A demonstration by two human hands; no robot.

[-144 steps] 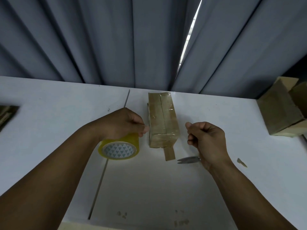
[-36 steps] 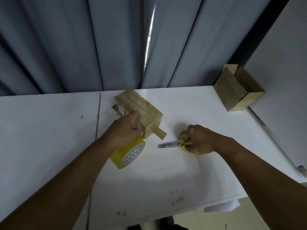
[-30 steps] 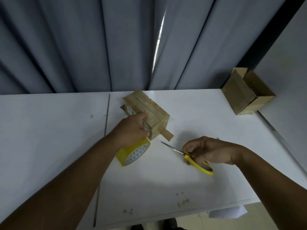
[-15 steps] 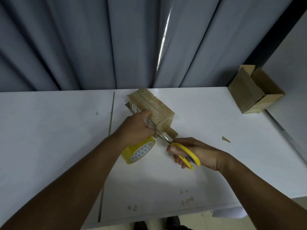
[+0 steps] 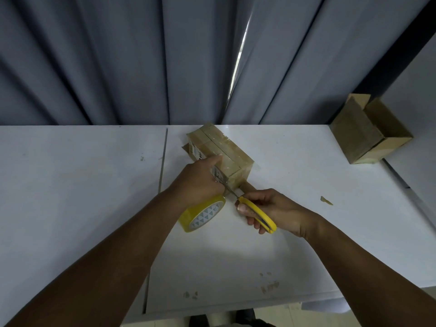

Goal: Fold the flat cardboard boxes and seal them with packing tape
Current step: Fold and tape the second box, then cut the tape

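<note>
The round roll of packing tape [image 5: 203,214] is see-through yellow, its white inner ring patterned with little teal triangles, and the metal scissors [image 5: 258,214] have bright yellow handles. Small taped cardboard box [image 5: 226,153] is tan-brown with a white label [image 5: 197,154] printed in black, same brown as the open cardboard box [image 5: 361,135] in the corner. The counter [image 5: 70,185] is plain white, and the pleated curtain [image 5: 118,55] behind is blue-grey.

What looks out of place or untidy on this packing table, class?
A small brown scrap lies loose on the white table, right of the right hand holding the scissors. Brownish smudges dot the table's near edge. The taped box sits askew to that edge.
</note>
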